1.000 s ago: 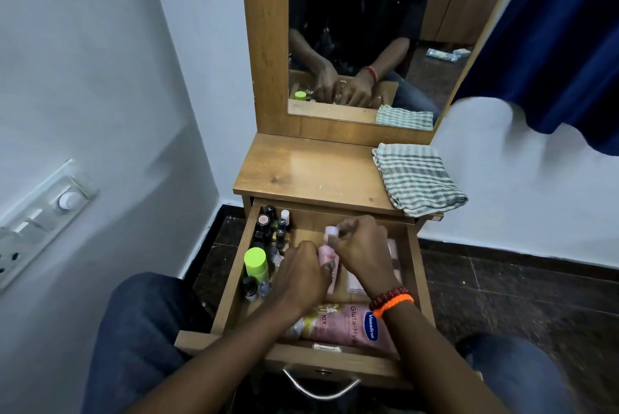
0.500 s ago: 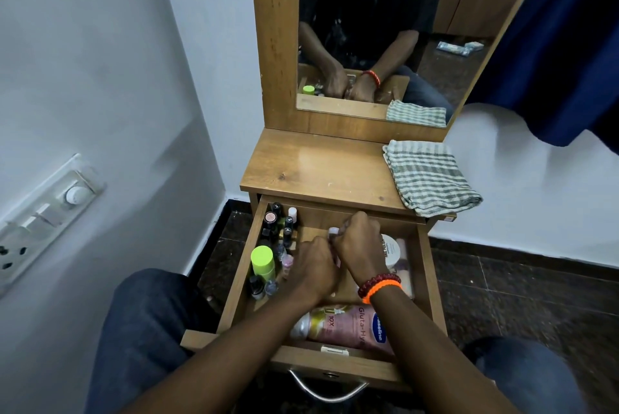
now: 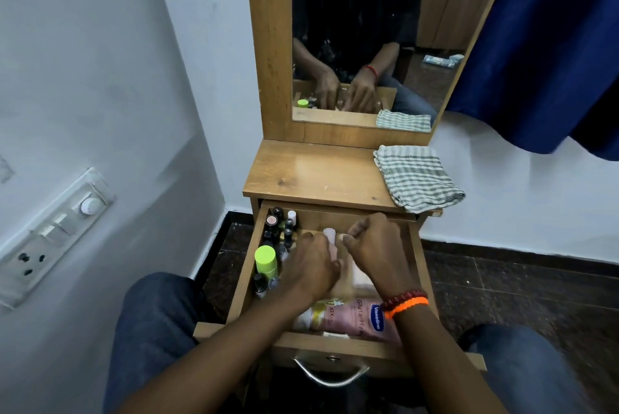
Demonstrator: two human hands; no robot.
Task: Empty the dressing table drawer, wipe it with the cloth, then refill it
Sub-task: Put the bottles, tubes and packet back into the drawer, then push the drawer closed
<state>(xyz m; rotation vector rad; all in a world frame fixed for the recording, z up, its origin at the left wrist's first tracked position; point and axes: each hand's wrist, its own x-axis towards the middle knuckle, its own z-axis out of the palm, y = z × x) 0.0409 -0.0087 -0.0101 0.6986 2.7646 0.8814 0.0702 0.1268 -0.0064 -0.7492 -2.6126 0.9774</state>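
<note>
White walls meet in a corner behind a wooden bench (image 3: 311,176) with a mirror (image 3: 361,28), a dark tiled floor (image 3: 502,279) below. Beyond the hands, a striped cloth (image 3: 417,177) lies folded on the bench top. Both hands reach into the open drawer (image 3: 420,259): the left hand (image 3: 313,266) curled around a pale pink tube (image 3: 330,236), the right hand (image 3: 376,246) loosely fisted just beside it. Left of them stand small bottles (image 3: 279,222) and a green-capped bottle (image 3: 265,259); nearer lies a pink lotion bottle (image 3: 348,316).
</note>
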